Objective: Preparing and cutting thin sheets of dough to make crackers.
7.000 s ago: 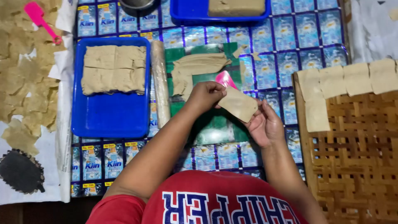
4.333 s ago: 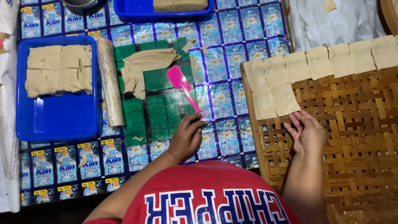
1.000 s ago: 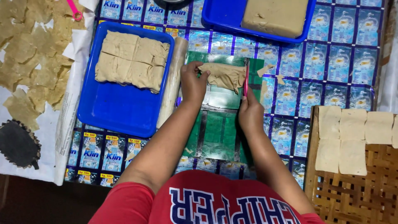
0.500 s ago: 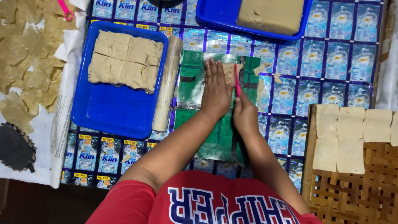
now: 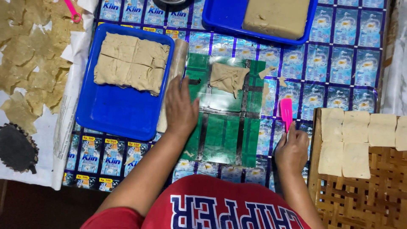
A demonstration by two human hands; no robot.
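With the left hand (image 5: 181, 109) laid flat and open beside the rolling pin (image 5: 173, 80) and the pink scraper (image 5: 286, 113) pinched in the right hand (image 5: 291, 149), the dough piece (image 5: 229, 77) — left loose beyond both — could be torn if scraped unsteadied.

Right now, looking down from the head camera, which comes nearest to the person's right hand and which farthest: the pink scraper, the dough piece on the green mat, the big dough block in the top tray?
1. Pink scraper, at the right hand fingertips.
2. Dough piece, up and left on the green mat.
3. Big dough block, in the blue tray at the top edge.
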